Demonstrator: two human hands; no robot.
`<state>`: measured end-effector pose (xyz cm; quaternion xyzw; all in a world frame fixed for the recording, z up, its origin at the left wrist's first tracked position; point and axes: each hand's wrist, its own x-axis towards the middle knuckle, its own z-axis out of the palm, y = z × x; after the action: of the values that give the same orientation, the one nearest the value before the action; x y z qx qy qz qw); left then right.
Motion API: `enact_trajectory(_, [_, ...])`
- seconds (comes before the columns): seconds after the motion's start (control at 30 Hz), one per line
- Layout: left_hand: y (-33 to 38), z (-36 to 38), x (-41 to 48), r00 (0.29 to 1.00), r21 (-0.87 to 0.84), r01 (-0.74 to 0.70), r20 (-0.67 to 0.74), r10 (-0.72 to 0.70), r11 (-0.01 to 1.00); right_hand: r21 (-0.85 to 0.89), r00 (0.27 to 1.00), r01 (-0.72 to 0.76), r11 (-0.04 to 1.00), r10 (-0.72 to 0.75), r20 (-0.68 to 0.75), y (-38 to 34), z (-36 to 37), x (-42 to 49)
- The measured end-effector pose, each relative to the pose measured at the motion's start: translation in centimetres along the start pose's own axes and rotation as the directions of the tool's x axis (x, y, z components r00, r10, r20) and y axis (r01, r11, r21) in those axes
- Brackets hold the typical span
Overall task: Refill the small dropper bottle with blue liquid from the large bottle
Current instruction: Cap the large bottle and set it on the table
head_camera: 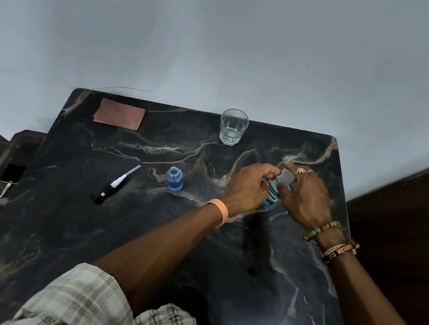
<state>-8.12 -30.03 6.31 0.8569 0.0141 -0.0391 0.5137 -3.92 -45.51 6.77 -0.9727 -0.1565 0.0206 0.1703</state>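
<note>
The large bottle [272, 198] stands upright on the tabletop [232, 265], its blue label showing between the two hands. The left hand [247, 189] wraps the body from the left side, closed around it, which looks meant to keep it from turning or tipping. The right hand [306, 198] comes over from the right, its fingers [291, 168] curled onto the pale cap [285, 177] at the top; that grip is closed on the cap, probably to twist it. I cannot tell whether the cap is being loosened or tightened. So the bottle sits fully inside both grips, body low in the left, cap high in the right.

Left of the large bottle, well apart, the small dropper bottle [174, 181] stands open and uncapped, with blue liquid in its lower part; leaving it open likely keeps it ready for pouring. Farther left of the large bottle lies the dropper [117, 184], flat on the tabletop and out of the way. Behind the large bottle, toward the wall, stands a glass [233, 127] with some clear liquid, and far to the back left lies a folded pink cloth [119, 114].
</note>
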Motion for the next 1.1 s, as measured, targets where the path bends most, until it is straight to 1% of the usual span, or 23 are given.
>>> enact_trajectory(0.2, [0.0, 0.3, 0.2, 0.999, 0.057, 0.029, 0.021, -0.030, 0.998, -0.011, 1.000, 0.002, 1.000, -0.002, -0.015, -0.1, -0.2, 0.1])
enact_trajectory(0.33, [0.5, 0.7, 0.3, 1.000, 0.073, 0.008, 0.012, -0.009, 0.997, 0.001, 0.999, 0.031, 1.000, -0.031, -0.018, -0.1, -0.5, 0.2])
enact_trajectory(0.5, [0.7, 1.4, 0.8, 0.997, 0.162, 0.035, 0.058, -0.045, 0.986, -0.036, 1.000, -0.014, 0.999, 0.015, 0.015, -0.3, -0.8, 0.3])
enact_trajectory(0.67, [0.2, 1.5, 0.9, 0.997, 0.160, 0.027, 0.072, -0.039, 0.987, -0.060, 0.997, 0.073, 0.996, -0.072, 0.007, -0.4, -0.8, -0.2])
enact_trajectory(0.73, [0.0, 1.4, 0.9, 0.996, 0.159, 0.023, 0.080, -0.036, 0.987, -0.056, 0.999, 0.041, 0.998, -0.041, -0.009, -0.4, -0.8, 0.0])
enact_trajectory(0.8, [-0.1, 1.4, 1.0, 0.996, 0.165, 0.014, 0.089, -0.029, 0.986, -0.041, 1.000, 0.014, 0.999, -0.013, 0.019, -0.3, -0.9, 0.2])
enact_trajectory(0.87, [-0.2, 1.5, 1.0, 0.995, 0.177, 0.002, 0.097, -0.020, 0.984, -0.027, 0.998, 0.046, 0.999, -0.044, 0.040, 0.0, -0.9, 0.3])
enact_trajectory(0.93, [-0.2, 1.5, 1.0, 0.994, 0.175, 0.009, 0.108, -0.029, 0.984, -0.021, 0.998, 0.062, 0.998, -0.062, 0.021, 0.2, -0.8, 0.2])
enact_trajectory(1.03, [-0.4, 1.5, 1.0, 0.991, 0.187, 0.004, 0.130, -0.029, 0.982, -0.034, 1.000, 0.005, 0.999, -0.005, 0.013, 0.4, -0.7, 0.3])
enact_trajectory(1.1, [-0.3, 1.4, 0.9, 0.989, 0.199, -0.006, 0.149, -0.024, 0.980, -0.030, 0.999, 0.018, 0.999, -0.016, 0.044, 0.4, -0.6, 0.2])
